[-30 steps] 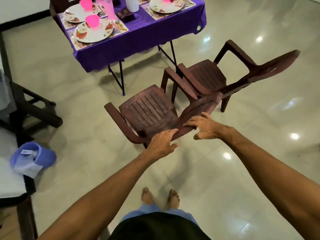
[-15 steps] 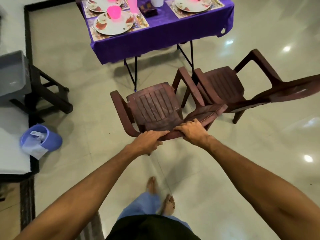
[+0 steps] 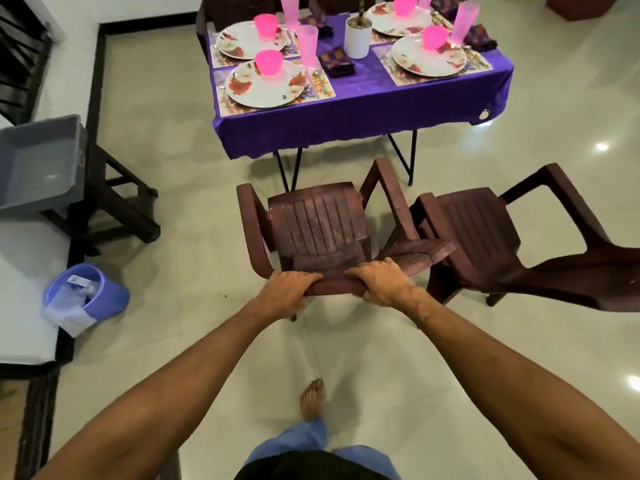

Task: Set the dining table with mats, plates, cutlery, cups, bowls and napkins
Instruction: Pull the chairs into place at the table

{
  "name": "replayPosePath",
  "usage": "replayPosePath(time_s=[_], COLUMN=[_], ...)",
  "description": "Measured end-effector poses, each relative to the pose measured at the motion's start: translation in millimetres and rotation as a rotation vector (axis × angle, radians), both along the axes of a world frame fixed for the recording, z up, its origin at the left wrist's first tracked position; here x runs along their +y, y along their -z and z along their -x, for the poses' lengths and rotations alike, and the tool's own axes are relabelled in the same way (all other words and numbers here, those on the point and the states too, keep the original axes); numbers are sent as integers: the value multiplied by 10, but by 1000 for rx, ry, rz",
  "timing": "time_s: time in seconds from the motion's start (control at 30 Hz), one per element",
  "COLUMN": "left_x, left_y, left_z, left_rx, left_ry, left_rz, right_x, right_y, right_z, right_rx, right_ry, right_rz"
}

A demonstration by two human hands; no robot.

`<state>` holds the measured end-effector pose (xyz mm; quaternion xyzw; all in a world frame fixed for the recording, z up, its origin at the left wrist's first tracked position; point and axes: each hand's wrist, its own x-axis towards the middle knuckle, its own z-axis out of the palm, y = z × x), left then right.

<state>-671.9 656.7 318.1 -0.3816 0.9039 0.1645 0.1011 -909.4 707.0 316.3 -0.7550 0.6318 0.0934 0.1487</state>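
My left hand and my right hand both grip the top edge of the backrest of a brown plastic chair, which faces the dining table. The table wears a purple cloth and carries mats, flowered plates, pink bowls, pink cups, cutlery and dark folded napkins. A white pot stands in the table's middle.
A second brown chair stands just right of the one I hold, its backrest reaching the right edge. A grey bin on a dark stool and a tipped blue bucket are at the left. My bare foot is on glossy tile.
The chair has moved forward toward the table with both hands on its backrest. I have stepped closer, so more of the table top shows.
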Motion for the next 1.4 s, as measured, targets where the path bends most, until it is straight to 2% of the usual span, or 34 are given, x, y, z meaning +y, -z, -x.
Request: replayPosePath(time_s=[0.13, 0.43, 0.83, 1.0, 1.2, 1.3, 1.4], left_x=[-108, -353, -352, -351, -297, -216, -148], left_y=[64, -12, -18, -17, -21, -40, -146], left_z=[11, 104, -26, 48, 135, 268, 539], left_rx=[21, 20, 82, 50, -65, -54, 22], left_ry=[-23, -125, -180, -187, -242, -277, -270], left_rz=[5, 43, 51, 60, 17, -7, -11], right_x=[-95, -451, -494, -504, -510, -473, -427], right_y=[42, 6, 70, 79, 122, 35, -140], right_z=[274, 287, 187, 235, 266, 395, 618], right_rx=[57, 41, -80, -92, -110, -106, -187], right_ry=[11, -49, -151, -157, -167, -208, -174], right_rz=[-22, 12, 79, 96, 20, -59, -60])
